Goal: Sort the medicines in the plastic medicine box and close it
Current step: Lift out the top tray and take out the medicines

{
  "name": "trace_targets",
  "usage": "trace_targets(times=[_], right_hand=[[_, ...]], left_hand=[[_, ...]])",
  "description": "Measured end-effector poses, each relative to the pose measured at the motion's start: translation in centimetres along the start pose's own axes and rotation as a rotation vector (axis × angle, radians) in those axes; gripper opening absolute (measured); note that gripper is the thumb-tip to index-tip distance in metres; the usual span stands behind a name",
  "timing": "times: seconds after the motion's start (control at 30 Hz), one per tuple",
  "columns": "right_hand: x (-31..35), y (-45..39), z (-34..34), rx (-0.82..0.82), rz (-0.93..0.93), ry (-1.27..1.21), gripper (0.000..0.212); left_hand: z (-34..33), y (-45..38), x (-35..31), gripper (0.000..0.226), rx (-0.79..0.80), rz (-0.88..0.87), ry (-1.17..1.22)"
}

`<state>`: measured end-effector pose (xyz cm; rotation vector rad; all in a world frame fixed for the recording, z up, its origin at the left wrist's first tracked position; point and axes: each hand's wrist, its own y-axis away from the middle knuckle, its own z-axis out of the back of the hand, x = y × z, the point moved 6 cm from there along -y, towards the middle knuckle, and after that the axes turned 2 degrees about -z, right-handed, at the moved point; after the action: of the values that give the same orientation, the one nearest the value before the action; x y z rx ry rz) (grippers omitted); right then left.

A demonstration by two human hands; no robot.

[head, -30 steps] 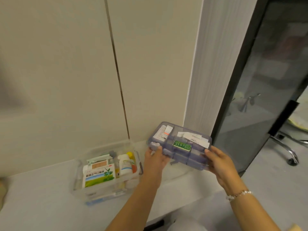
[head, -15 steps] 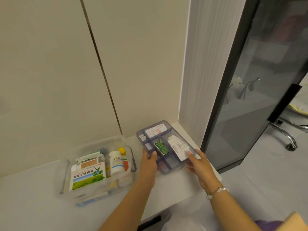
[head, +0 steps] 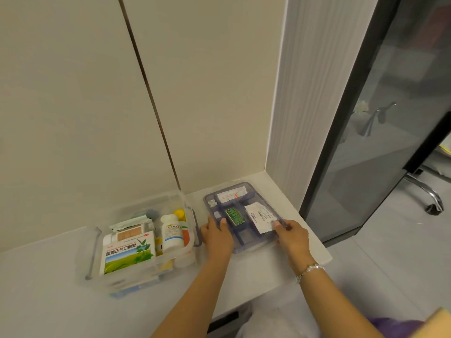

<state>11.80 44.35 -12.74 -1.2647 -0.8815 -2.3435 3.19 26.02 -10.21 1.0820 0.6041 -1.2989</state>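
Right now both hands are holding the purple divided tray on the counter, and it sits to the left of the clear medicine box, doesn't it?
Not quite: the head view shows the purple divided tray to the right of the clear medicine box, not the left. The rest stands: the left hand and right hand both hold the tray on the counter.

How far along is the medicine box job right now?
Done: the purple divider tray sits on the counter beside the clear medicine box.

In hand: the left hand and right hand grip the tray's near corners.

Left: the box is open, with cartons and a white bottle inside; no lid visible.
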Motion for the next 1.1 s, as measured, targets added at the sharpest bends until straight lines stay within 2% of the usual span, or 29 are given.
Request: trace_targets(times=[0.23,0.4,0.6,0.87,1.1], right_hand=[[-0.5,0.6,0.4,-0.005,0.049,0.009,0.039],[0.4,1.9,0.4,0.002,0.088,-0.010,0.042],[2.9,5.3,-0.1,0.076,0.185,-0.084,0.034],[8.3,11.3,-3.4,0.240,0.350,-0.171,0.022],[10.9,14.9,-8.4,0.403,0.502,-0.085,0.015]], left_hand=[[0.0,1.0,0.2,0.047,-0.002,-0.057,0.035],[-0.1,2.5,-0.1,0.047,0.058,-0.111,0.069],[1.8,5.4,-2.7,0.042,0.069,-0.238,0.156],[10.1,7.3,-4.0,0.031,-0.175,-0.382,0.128],[17.1,5.8,-1.1,0.022,-0.306,-0.341,0.033]])
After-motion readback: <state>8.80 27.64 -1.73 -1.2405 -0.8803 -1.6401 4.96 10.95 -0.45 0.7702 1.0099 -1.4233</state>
